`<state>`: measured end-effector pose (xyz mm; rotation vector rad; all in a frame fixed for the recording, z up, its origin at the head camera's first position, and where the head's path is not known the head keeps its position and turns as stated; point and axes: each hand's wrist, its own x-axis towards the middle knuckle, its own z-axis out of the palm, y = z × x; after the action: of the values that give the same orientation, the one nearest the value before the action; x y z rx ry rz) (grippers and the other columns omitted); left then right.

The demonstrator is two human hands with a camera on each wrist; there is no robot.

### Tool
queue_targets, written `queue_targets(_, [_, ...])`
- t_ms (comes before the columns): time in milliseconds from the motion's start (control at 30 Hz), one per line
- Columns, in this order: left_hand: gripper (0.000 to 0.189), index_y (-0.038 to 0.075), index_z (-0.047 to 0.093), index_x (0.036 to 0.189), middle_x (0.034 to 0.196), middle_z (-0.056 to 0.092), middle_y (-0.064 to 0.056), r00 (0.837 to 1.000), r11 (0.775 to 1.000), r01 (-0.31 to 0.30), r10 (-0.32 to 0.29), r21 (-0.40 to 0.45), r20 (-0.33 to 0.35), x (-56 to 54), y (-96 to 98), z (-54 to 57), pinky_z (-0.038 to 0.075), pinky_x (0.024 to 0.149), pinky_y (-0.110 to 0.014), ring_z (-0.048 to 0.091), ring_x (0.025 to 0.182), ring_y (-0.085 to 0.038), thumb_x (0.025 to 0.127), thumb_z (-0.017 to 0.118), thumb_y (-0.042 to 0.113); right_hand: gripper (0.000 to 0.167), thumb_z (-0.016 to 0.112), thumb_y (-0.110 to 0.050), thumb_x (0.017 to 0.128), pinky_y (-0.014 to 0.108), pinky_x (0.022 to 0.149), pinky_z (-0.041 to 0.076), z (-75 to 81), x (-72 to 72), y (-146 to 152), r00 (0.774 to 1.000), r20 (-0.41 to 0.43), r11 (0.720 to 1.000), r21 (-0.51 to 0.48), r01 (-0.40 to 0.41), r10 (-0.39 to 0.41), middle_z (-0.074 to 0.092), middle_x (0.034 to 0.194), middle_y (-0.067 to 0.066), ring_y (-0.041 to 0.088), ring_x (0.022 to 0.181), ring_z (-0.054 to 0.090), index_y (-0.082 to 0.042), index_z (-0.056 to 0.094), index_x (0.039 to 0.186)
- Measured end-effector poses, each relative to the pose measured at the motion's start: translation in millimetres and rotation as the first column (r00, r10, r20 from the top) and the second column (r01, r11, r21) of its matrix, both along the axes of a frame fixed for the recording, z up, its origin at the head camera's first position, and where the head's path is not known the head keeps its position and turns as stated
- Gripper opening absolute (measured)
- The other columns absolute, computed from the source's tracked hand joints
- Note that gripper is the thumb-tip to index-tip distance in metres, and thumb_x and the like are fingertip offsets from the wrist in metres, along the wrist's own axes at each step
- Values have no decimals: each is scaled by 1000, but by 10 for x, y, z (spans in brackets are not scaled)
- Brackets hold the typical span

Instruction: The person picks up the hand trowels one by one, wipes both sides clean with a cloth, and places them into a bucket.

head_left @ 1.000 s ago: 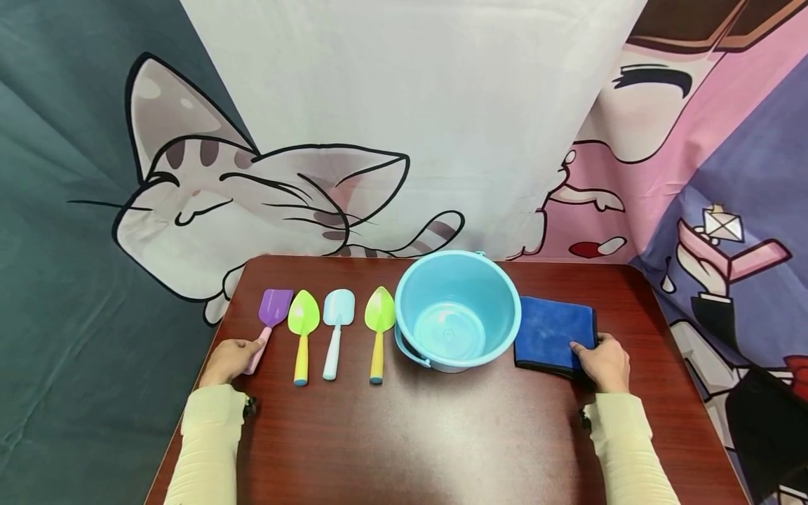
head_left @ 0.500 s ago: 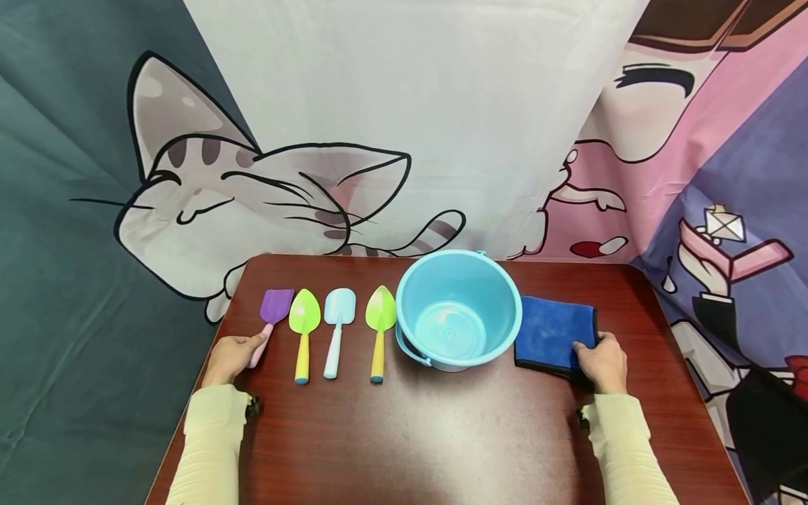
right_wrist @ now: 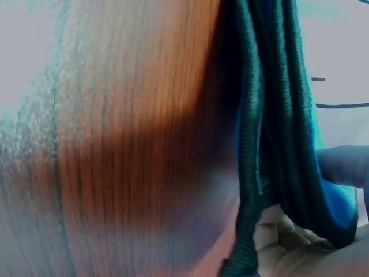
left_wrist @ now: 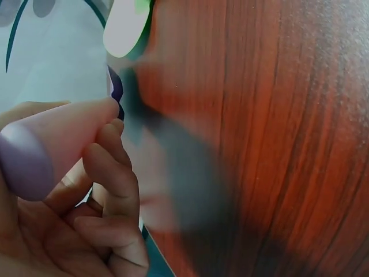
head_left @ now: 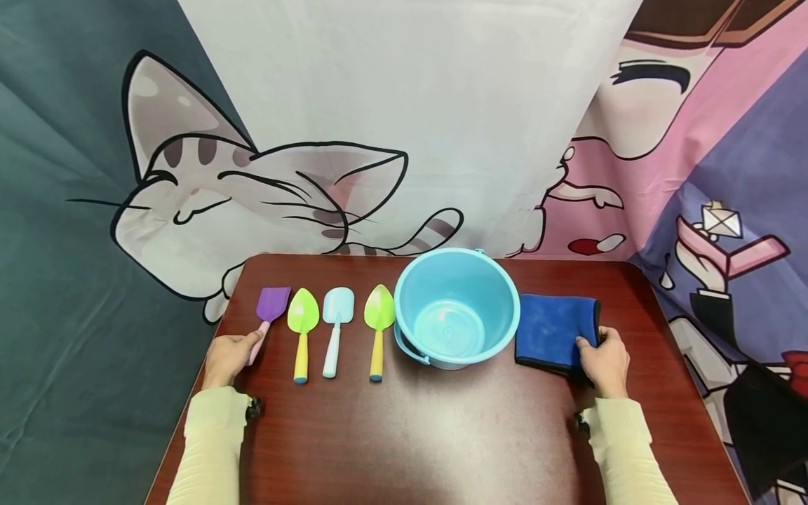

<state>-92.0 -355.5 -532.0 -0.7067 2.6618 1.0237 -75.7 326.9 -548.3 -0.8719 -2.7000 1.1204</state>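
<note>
At about 9 o'clock from the sky-blue plastic bucket (head_left: 457,273), at the far end of a row of toy tools, lies the flat purple shovel with a pale pink handle (head_left: 273,304). The left hand (head_left: 226,358) holds that handle from its 7 o'clock end, thumb and fingers closed round it (the left wrist view shows its rounded butt up close).

Just past 3 o'clock from the bucket is the folded blue cloth with black edging (head_left: 549,330). The right hand (head_left: 604,361) pinches it at its 4 o'clock side, thumb on top; several stacked layers show in the right wrist view.

Between shovel and bucket come a lime-green pointed trowel with a yellow handle (head_left: 303,312), a pale blue rounded shovel (head_left: 339,306) and a matching lime-green trowel (head_left: 379,308), the last just beside the bucket. All their blades point near 12 on the reddish-brown wooden table (head_left: 416,442).
</note>
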Motion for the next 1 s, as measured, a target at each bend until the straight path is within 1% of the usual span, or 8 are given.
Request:
queue_targets(100, [71,-7,67,124,122,63,-29,1000,1000,-13,13,-1,-15,3,6,18,49,85,-49,58,110,-41,97,53,58,46,63,-20,96,56,97,38,19,10,-5,999,-13,997,-67,33,-33,57,116,31,46,111,50,7,51,130])
queue_targets(200, [70,-5,67,124,121,64,-28,1000,1000,-18,18,4,-23,10,26,46,48,84,-47,58,110,-40,97,53,57,47,65,-21,95,41,87,44,44,27,-9,996,-19,989,-119,83,-86,61,107,23,31,99,55,5,52,131])
queue_targets(267, [69,-6,67,124,121,64,-28,999,1000,-18,19,7,-36,17,44,70,48,83,-46,58,110,-39,97,54,56,47,66,-21,95,29,77,47,58,43,-7,992,-33,979,-169,113,-120,63,98,14,18,86,58,4,52,131])
queue_targets(333, [68,-5,69,122,119,65,-27,999,1000,-17,17,5,-47,25,65,96,48,80,-43,58,109,-38,97,54,56,45,68,-21,94,18,66,45,77,64,-12,987,-45,967,-210,142,-154,63,91,2,4,73,56,2,53,130])
queue_targets(433, [67,-4,70,120,116,67,-25,998,1000,-17,17,4,-59,43,108,144,47,76,-40,59,106,-37,96,54,57,43,69,-20,93,14,58,45,109,91,-17,980,-73,949,-270,160,-186,59,83,-8,-4,64,54,1,52,128])
queue_targets(633, [66,-1,71,122,113,70,-21,997,1000,-28,27,-6,-78,91,202,233,48,79,-42,60,107,-34,96,55,58,43,70,-22,93,13,60,44,185,132,-34,973,-106,952,-256,170,-203,57,81,-13,-5,65,53,0,53,126])
queue_targets(833, [62,1,76,112,95,73,-12,993,1000,-27,26,-6,-113,122,293,297,46,76,-39,61,99,-30,95,56,58,34,72,-22,92,14,64,43,262,161,-72,954,-166,938,-289,193,-248,56,81,-13,-1,70,53,-7,55,117])
queue_targets(1000, [64,2,74,116,99,73,-13,992,1000,-16,17,3,-127,143,385,346,46,78,-38,61,101,-29,94,57,59,27,72,-22,92,12,63,44,273,184,-96,939,-228,938,-294,185,-257,55,80,-12,0,72,54,-13,57,112])
